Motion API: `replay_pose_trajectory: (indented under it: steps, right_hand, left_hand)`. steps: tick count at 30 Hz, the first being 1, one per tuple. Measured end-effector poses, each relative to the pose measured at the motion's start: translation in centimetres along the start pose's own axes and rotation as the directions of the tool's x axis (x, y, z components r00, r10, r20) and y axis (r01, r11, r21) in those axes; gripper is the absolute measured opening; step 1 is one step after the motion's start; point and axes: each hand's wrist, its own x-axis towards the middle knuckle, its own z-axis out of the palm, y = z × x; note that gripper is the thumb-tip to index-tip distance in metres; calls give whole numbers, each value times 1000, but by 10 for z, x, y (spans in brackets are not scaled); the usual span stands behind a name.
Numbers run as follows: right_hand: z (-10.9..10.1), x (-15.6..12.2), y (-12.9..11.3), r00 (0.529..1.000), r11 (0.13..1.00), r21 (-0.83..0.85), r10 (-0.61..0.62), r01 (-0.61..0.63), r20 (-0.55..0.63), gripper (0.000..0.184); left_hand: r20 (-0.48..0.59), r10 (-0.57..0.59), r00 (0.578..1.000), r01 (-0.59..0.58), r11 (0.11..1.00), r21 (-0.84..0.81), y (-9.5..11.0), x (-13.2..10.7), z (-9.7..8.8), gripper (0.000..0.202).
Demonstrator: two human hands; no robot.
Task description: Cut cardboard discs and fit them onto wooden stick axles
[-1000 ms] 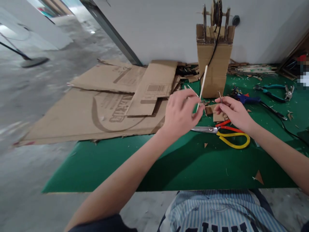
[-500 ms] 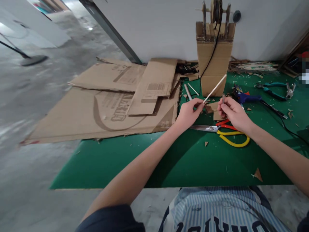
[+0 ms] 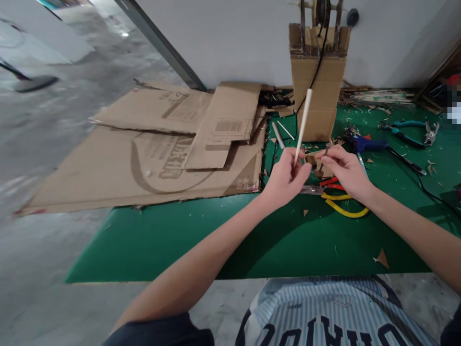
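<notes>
My left hand [image 3: 286, 179] is closed around the lower end of a thin pale wooden stick [image 3: 304, 117], which points up and slightly right. To its right, my right hand [image 3: 347, 172] pinches a small, thin brown piece [image 3: 327, 150], too small to name. Between and below the fingers lie small cardboard scraps [image 3: 310, 161]. Scissors [image 3: 346, 211] with red and yellow handles rest just under my right hand, their blades partly hidden by my left hand. Behind both hands stands a tall cardboard box [image 3: 317, 91] with a wheel and a black cord on top.
Flat cardboard sheets [image 3: 154, 154] cover the left of the green table [image 3: 173, 240] and overhang its edge. On the right lie a blue glue gun [image 3: 369, 143] with its cord and teal-handled pliers [image 3: 410, 140]. Thin sticks [image 3: 382, 97] are bundled along the wall.
The stick in my left hand has swung from leaning right to nearly upright. My right hand has tilted the small brown piece and moved slightly left and down.
</notes>
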Motion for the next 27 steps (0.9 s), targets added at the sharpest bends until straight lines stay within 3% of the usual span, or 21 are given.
replay_pose_trajectory:
  steps: [2, 4, 6, 9, 12, 16, 21, 24, 27]
  right_hand:
    - [2, -3, -2, 999, 995, 100, 25, -29, 43, 26]
    - [4, -7, -3, 997, 979, 201, 17, -33, 80, 29]
    - [6, -10, -3, 995, 964, 264, -6, -20, 96, 33]
    - [6, -13, -3, 994, 949, 313, 5, -40, 112, 38]
    - [2, -10, -2, 999, 934, 355, 20, -30, 32, 37]
    - [-11, -1, 1, 989, 912, 409, 42, 18, -139, 33]
    - [-16, 2, 8, 987, 940, 342, 72, -19, -143, 34]
    - [-14, -1, 10, 990, 957, 289, 42, -2, -132, 40]
    - [-13, -6, 8, 988, 991, 103, -67, 82, -139, 46]
  left_hand:
    - [131, 8, 991, -27, 989, 146, 6, 0, -1, 28]
    - [183, -9, 983, -40, 964, 265, 10, 2, -2, 22]
    - [170, -31, 985, -31, 937, 347, 10, 4, -2, 13]
    - [150, -34, 988, -34, 905, 424, 7, 6, -2, 22]
    - [152, -33, 988, -39, 894, 447, 2, 7, -5, 20]
    - [145, -51, 988, -6, 930, 366, -7, 10, -12, 15]
    - [262, 8, 965, -83, 957, 279, -8, 12, -15, 24]
    - [211, -44, 977, 23, 995, 98, -9, 11, -13, 27]
    - [92, -79, 993, 86, 993, -79, -13, 13, -10, 23]
